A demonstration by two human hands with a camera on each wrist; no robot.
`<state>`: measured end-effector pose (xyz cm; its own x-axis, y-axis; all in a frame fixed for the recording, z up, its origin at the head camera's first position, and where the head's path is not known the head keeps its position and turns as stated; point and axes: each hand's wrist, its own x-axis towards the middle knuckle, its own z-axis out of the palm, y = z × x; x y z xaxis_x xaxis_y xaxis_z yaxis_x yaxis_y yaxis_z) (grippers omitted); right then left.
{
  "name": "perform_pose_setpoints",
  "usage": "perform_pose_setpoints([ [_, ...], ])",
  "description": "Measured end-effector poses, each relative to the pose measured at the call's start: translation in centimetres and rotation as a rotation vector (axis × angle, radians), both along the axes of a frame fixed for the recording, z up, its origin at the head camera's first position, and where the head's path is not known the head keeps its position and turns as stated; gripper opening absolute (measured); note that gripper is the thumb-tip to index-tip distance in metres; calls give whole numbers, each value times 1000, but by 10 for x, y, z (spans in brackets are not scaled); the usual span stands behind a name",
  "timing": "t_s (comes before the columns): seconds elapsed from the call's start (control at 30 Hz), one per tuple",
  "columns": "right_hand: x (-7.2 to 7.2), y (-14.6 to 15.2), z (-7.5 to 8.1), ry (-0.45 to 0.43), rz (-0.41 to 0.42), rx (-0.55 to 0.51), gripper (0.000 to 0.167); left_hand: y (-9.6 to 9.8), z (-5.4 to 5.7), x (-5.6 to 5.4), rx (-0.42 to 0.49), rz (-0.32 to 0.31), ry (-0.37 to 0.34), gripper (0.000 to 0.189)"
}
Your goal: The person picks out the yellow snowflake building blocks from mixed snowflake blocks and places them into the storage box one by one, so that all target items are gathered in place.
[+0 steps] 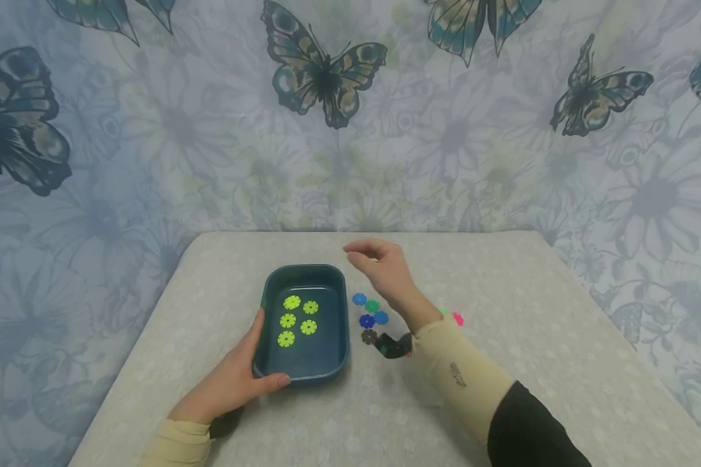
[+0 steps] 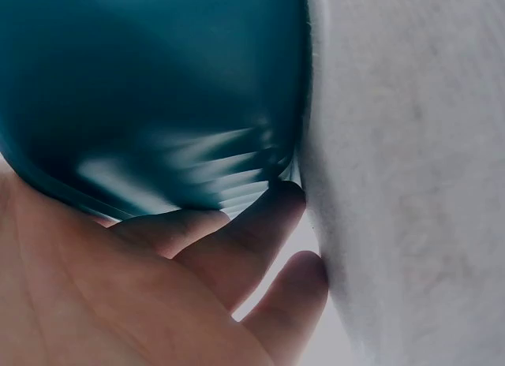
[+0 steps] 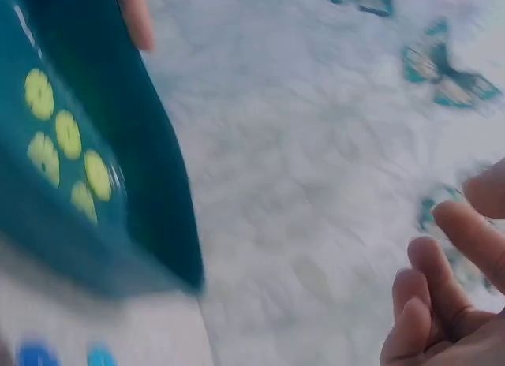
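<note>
On the table (image 1: 561, 363), the blue tray (image 1: 324, 353) is gripped at eight o'clock by the left hand (image 1: 239, 373), thumb and fingers spread around its corner, presumably for steadiness. The right hand (image 1: 388, 269), at two o'clock, has loosely bent fingers (nothing visibly held). Yellow-green discs (image 1: 287, 320) lie inside; loose discs (image 1: 367, 321) lie outside at three, probably within easy reach.

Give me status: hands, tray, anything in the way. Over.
Left hand holding dark blue tray. Right hand apart from tray, nothing seen in it. Five yellow-green discs inside. Nothing seen blocking tray's opening.
</note>
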<state>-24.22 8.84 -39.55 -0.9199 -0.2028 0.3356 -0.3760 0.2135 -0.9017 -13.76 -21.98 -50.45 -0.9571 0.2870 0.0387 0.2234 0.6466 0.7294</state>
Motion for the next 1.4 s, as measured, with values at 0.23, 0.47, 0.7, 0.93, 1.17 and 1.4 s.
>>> perform_pose_setpoints([
  [0.23, 30, 104, -13, -121, -175, -36, 32, 0, 4, -1, 11, 1, -2, 132],
  [0.47, 43, 153, -56, -288, -245, 95, 38, -1, 5, -1, 3, 7, -4, 132],
  [0.7, 38, 166, -90, -345, -262, 289, 31, 1, 5, -1, 9, 5, -9, 132],
  [0.93, 37, 167, -102, -267, -277, 539, 30, 2, 5, -2, 10, 3, -6, 131],
  [1.17, 40, 167, -108, -210, -266, 703, 37, 1, 4, -1, 3, 4, -4, 132],
  [1.4, 41, 167, -109, -177, -275, 736, 33, 2, 2, 0, 13, 6, -20, 131],
])
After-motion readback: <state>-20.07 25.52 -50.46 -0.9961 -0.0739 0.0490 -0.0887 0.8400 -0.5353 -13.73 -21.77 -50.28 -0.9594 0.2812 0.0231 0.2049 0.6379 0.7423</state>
